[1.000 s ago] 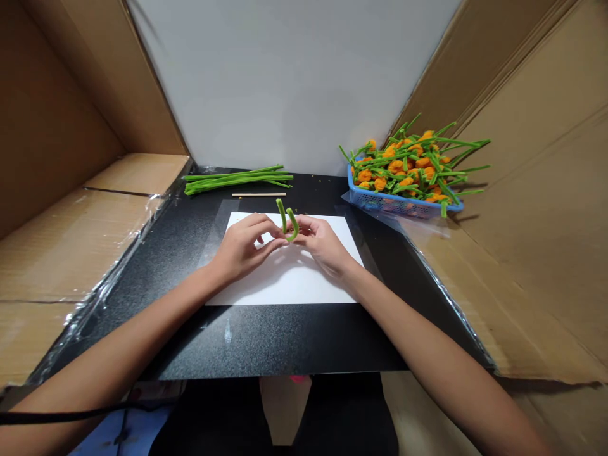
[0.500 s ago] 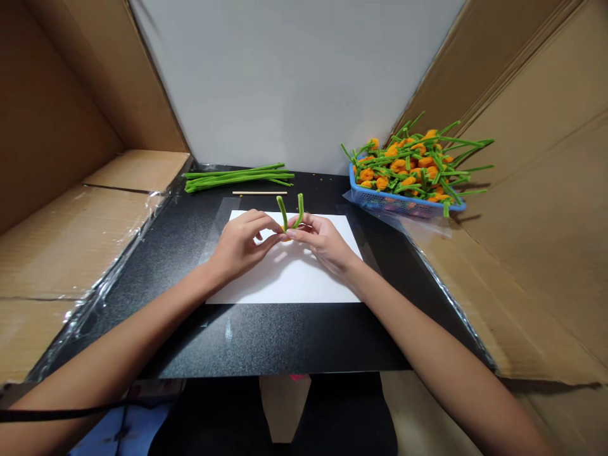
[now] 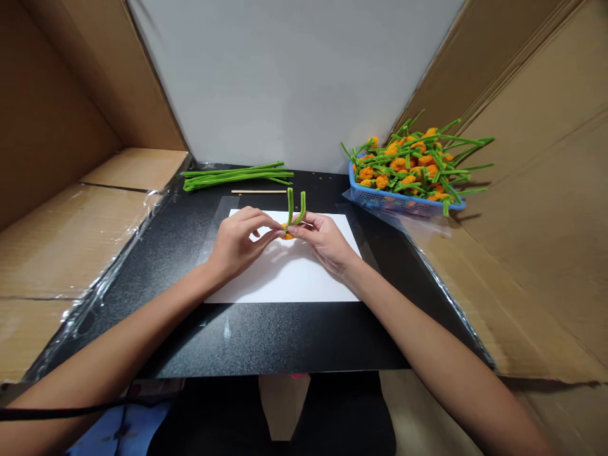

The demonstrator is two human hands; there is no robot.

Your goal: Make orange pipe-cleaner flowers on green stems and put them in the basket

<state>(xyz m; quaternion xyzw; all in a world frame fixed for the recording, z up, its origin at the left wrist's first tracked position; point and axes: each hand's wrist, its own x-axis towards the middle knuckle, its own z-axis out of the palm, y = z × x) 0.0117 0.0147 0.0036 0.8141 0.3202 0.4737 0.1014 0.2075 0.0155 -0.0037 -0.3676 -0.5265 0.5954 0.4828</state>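
Between my two hands, above a white sheet (image 3: pixel 294 278), is a small orange piece (image 3: pixel 287 236) with two green fuzzy stems (image 3: pixel 291 206) standing up from it. My left hand (image 3: pixel 242 240) pinches the orange piece from the left with thumb and index finger. From the right, my right hand (image 3: pixel 325 240) pinches the same piece near the base of the stems. The fingertips of both hands nearly meet and hide part of the piece.
Green stems (image 3: pixel 237 177) lie in a bundle at the table's back left, with a thin wooden stick (image 3: pixel 259 192) in front. A blue basket (image 3: pixel 403 201) at the back right holds several orange and green pieces. Cardboard walls (image 3: pixel 536 190) flank the black table (image 3: pixel 285 339).
The left green stem has swung more upright and a little to the right. More of the orange piece shows between my fingertips. Both hands have barely moved.
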